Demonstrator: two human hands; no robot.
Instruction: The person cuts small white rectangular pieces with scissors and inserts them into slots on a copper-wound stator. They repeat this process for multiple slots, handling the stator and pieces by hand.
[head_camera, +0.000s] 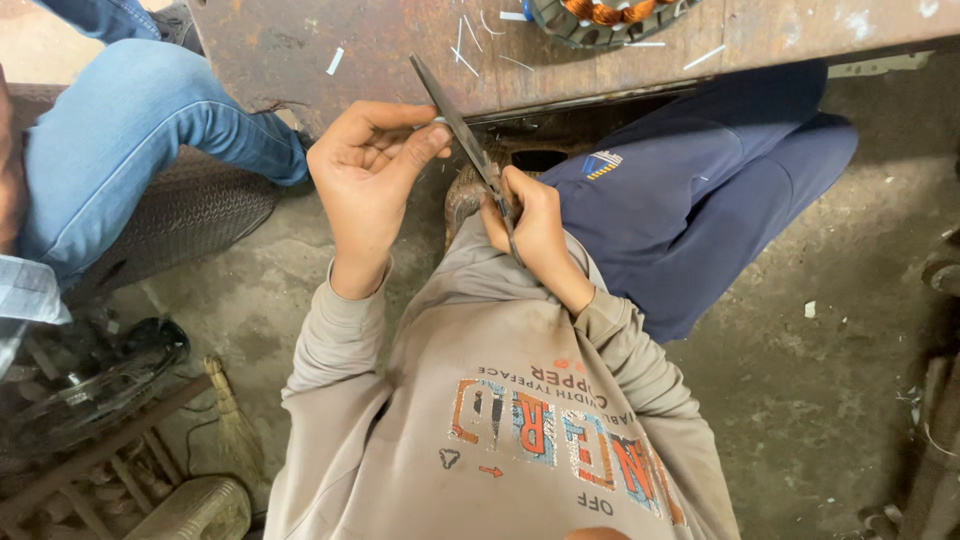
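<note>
The right hand (530, 225) grips the scissors' (470, 145) handles while the left hand (370, 165) pinches a thin white strip (432, 122) steady at the blades.

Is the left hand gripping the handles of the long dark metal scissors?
No: the right hand grips the handles of the long dark metal scissors, while the left hand pinches something small beside the blades.

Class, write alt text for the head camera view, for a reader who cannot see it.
Seen from above, a person's right hand works scissors while the left hand pinches a small strip at the blades. Ahead, a worn workbench holds white scraps and a motor stator with copper windings.
</note>
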